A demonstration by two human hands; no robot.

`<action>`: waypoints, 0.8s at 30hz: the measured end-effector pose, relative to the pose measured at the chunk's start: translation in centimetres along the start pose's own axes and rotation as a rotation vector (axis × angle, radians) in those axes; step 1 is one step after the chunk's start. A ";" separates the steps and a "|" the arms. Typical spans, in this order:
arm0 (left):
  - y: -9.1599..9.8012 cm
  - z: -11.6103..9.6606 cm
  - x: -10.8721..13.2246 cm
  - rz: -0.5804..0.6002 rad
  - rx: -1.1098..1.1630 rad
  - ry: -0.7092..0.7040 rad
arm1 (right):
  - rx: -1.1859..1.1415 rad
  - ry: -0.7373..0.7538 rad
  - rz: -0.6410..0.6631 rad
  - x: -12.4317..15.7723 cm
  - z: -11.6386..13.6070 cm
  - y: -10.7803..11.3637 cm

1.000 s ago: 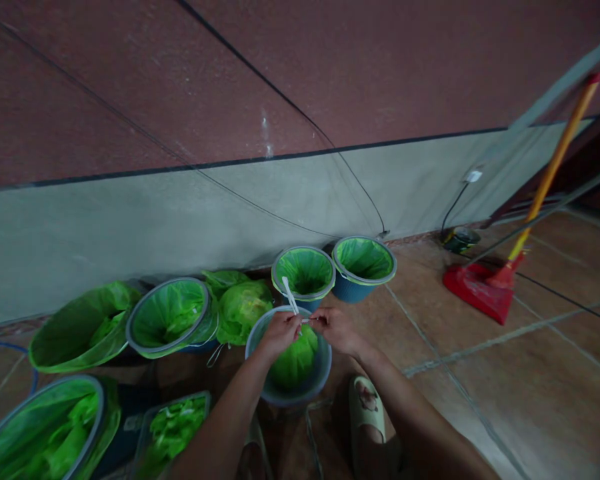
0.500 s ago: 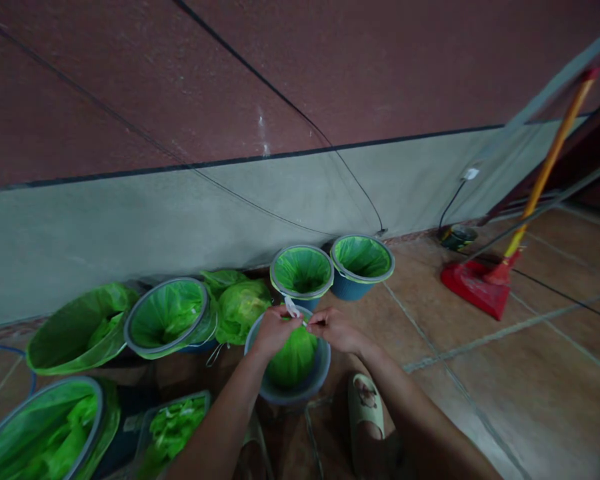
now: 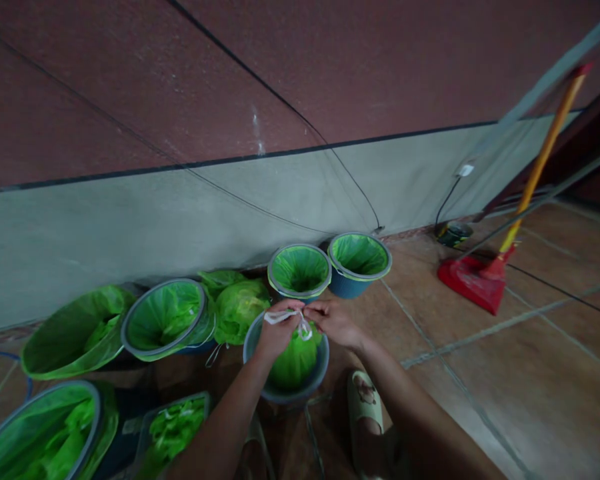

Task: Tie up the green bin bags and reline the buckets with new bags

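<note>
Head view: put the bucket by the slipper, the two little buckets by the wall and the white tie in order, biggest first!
1. The bucket by the slipper: looks biggest, but it is nearest the camera.
2. The left wall bucket and right wall bucket: alike, so tied.
3. The white tie: smallest.

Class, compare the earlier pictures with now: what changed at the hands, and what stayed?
The white tie, which stood upright between the hands, now bends leftward in a loop. The left hand and right hand still pinch it over the green bag in the bucket.
</note>
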State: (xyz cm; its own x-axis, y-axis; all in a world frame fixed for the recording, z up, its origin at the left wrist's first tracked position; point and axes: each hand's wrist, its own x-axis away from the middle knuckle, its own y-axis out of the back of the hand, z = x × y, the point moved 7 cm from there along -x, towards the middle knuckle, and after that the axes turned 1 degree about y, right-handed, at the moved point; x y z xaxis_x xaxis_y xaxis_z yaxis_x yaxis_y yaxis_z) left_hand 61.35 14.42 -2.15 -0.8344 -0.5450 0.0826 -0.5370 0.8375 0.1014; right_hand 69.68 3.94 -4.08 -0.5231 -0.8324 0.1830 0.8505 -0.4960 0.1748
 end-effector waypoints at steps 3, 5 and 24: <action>0.0 0.4 0.2 0.009 0.000 0.014 | -0.089 -0.026 0.032 0.4 0.8 -0.2; 0.1 0.6 0.1 0.019 -0.006 -0.007 | -0.133 -0.052 0.044 0.6 1.0 -0.2; 2.1 1.1 -0.6 -0.079 -0.063 0.025 | 0.336 0.071 -0.227 0.4 1.5 2.0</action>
State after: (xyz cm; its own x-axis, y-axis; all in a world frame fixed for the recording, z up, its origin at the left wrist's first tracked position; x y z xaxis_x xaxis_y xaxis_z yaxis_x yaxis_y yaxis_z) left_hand 60.56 16.57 -3.04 -0.7859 -0.6108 0.0964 -0.5916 0.7881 0.1702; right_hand 71.11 2.96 -2.16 -0.6805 -0.7317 0.0386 0.6427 -0.5708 0.5111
